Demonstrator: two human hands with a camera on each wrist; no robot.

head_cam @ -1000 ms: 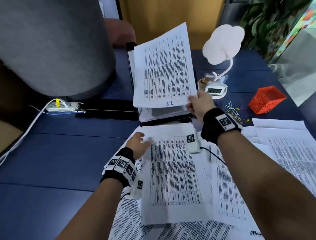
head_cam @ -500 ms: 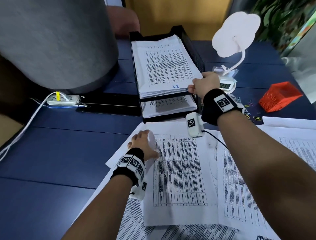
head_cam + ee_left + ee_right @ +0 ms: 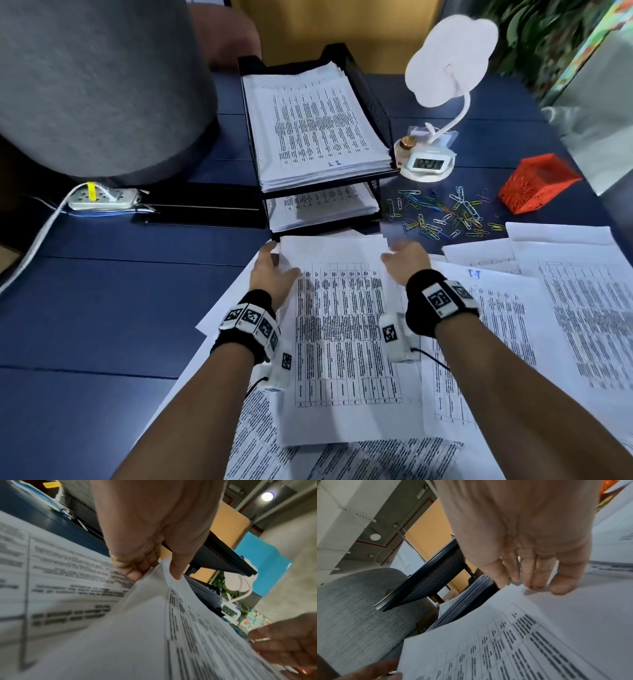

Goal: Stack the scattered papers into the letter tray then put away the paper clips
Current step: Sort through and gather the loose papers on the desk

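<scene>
The left hand pinches the far-left corner of the top sheet, thumb over and fingers curled beneath; the right hand hovers at the far-right corner, fingers relaxed, contact apparently not made. Risk: a one-sided lift could skew the sheet short of the letter tray; the paper clips lie loose nearby.

I am sitting in an office; a black mesh letter tray is holding printed sheets just beyond my hands; a desk lamp with a small clock is standing off my right hand; a power strip is lying far off my left.
</scene>
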